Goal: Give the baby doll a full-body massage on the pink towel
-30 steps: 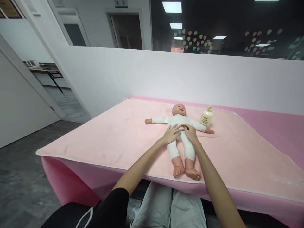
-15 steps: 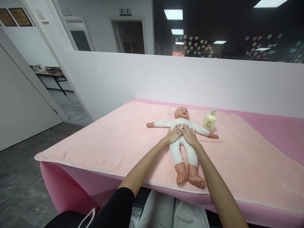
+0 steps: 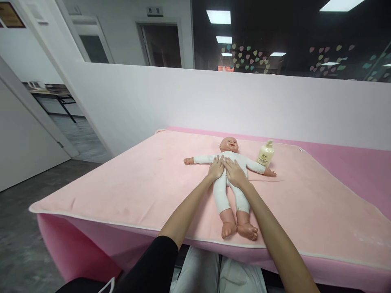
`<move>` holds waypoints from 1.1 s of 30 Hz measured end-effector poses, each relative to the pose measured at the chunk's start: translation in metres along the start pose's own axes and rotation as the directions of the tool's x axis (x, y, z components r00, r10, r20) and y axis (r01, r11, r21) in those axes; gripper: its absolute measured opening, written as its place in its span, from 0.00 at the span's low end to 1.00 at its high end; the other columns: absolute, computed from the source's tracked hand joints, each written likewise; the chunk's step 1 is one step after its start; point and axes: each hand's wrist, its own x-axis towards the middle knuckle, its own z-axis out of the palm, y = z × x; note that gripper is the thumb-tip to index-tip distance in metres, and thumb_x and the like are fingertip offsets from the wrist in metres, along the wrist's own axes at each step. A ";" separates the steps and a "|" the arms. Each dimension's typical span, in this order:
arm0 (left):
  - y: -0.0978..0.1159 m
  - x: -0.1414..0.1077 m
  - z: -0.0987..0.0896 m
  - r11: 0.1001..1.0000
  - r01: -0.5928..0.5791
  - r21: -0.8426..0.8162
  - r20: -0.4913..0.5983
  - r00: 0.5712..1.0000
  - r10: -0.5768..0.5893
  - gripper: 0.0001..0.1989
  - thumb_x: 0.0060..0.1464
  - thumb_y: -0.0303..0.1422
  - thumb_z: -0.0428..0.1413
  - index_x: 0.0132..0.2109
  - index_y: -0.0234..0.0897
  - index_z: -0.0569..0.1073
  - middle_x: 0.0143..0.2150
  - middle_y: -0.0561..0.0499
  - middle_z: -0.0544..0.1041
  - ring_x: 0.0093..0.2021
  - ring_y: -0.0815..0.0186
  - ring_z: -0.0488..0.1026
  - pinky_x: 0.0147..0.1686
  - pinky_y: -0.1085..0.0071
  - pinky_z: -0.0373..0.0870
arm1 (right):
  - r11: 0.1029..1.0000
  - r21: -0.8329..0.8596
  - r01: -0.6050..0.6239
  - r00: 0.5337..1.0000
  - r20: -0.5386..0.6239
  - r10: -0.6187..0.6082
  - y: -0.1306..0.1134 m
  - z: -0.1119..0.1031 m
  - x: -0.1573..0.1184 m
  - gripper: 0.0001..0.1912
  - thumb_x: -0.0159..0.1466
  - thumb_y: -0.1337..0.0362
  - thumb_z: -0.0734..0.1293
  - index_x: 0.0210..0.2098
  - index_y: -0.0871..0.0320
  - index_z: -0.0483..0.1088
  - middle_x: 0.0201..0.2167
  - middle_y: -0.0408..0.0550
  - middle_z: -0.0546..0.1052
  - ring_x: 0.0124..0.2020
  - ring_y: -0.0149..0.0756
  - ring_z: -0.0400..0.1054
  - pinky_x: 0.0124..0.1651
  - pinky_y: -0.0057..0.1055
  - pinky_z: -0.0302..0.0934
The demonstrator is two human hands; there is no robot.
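A baby doll [image 3: 220, 191] with a white cloth body lies on its back on a pale pink blanket [image 3: 128, 179], its arms spread and its bare feet towards me. My left hand [image 3: 216, 167] rests on the doll's belly, its fingers stretched towards the chest. Beside it my right hand [image 3: 234, 171] lies flat on the other side of the belly, fingers extended. Neither hand grasps anything. By the doll's arm on the right stands a pale yellow pump bottle [image 3: 265, 154].
Behind the table rises a white half wall [image 3: 214, 101] with dark glass above it. Deeper pink cloth [image 3: 351, 165] shows under the blanket. At the left are a white door [image 3: 27, 138] and a distant desk [image 3: 50, 92].
The whole view has shifted slightly, so things appear a little further left. My left hand's fingers now point more straight up the doll's body. Both hands remain on the belly.
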 end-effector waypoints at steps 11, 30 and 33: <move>-0.010 -0.013 0.003 0.977 -0.003 -0.212 -0.222 0.974 -0.045 0.23 0.58 0.25 0.39 0.59 0.34 0.63 0.62 0.46 0.60 0.63 0.64 0.55 0.62 0.62 0.53 | 0.979 -0.015 -0.203 0.958 0.204 0.202 -0.001 -0.001 0.016 0.26 0.66 0.51 0.48 0.62 0.48 0.53 0.66 0.44 0.46 0.67 0.41 0.35 0.64 0.50 0.29; 0.018 -0.050 -0.009 0.765 -0.627 -0.145 -0.074 0.778 0.624 0.18 0.60 0.36 0.42 0.44 0.37 0.75 0.47 0.48 0.77 0.51 0.65 0.71 0.58 0.61 0.61 | 0.614 0.264 -0.744 0.659 0.136 0.740 0.022 0.005 0.001 0.35 0.64 0.47 0.47 0.65 0.59 0.42 0.66 0.52 0.44 0.66 0.45 0.36 0.63 0.51 0.36; 0.025 -0.050 -0.009 0.750 -0.659 -0.054 0.106 0.743 0.661 0.20 0.62 0.36 0.38 0.49 0.40 0.73 0.52 0.50 0.73 0.57 0.67 0.66 0.61 0.60 0.54 | 0.615 0.349 -0.707 0.678 0.085 0.731 0.033 0.015 -0.005 0.31 0.65 0.54 0.46 0.64 0.60 0.46 0.66 0.52 0.46 0.66 0.41 0.38 0.64 0.47 0.37</move>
